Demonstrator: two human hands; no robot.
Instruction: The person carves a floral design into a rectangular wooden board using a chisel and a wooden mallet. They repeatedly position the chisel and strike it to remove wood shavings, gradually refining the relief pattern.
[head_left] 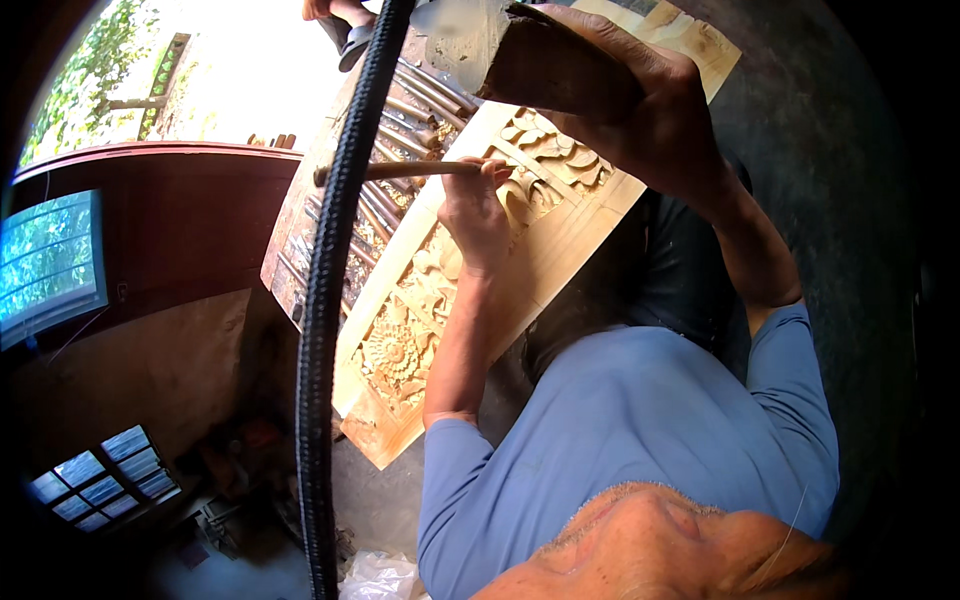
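Note:
A long pale wooden board (556, 262) with deep carving lies slantwise before me. Its relief shows leaves, scrolls and a round flower (392, 347) toward the near end. My left hand (474, 218) rests over the carving, its fingers closed around a wood carving chisel (420, 169). The chisel's handle points left, and its working end is at the carved leaves, partly hidden by the fingers. Raised above the far part of the board, my right hand (668, 115) grips a dark, blocky wooden mallet (565, 65). The mallet is apart from the chisel handle.
Several chisels (405, 140) lie among wood shavings on the worktop left of the board. A black braided cable (328, 300) crosses the view in front. Another person's foot (353, 42) shows at the top. A plastic bag (380, 576) lies on the floor.

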